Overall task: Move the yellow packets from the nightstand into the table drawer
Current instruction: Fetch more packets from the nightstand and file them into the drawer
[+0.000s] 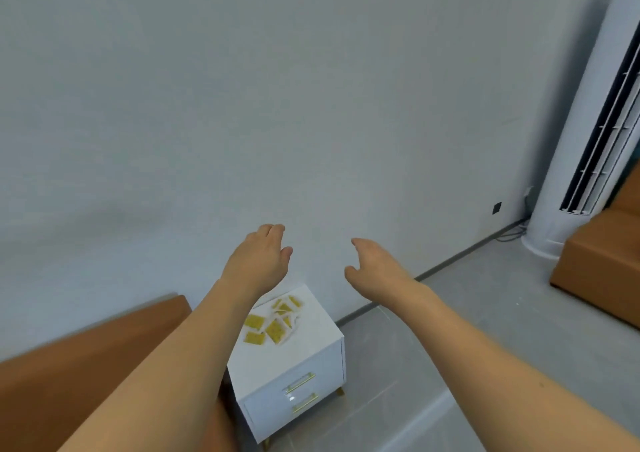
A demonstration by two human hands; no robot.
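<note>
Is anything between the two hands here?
No object: between the left hand and right hand, the head view shows only bare wall. The yellow packets lie below.

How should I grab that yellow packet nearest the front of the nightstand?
That yellow packet lies flat on the nightstand, apart from the pile. Probably come down from above with the left hand and pinch its free front edge; nothing covers it.

yellow packets (273, 323): we cannot count them; they overlap and blur.
nightstand (294, 375): our left forearm (166, 365) hides its left edge.
</note>
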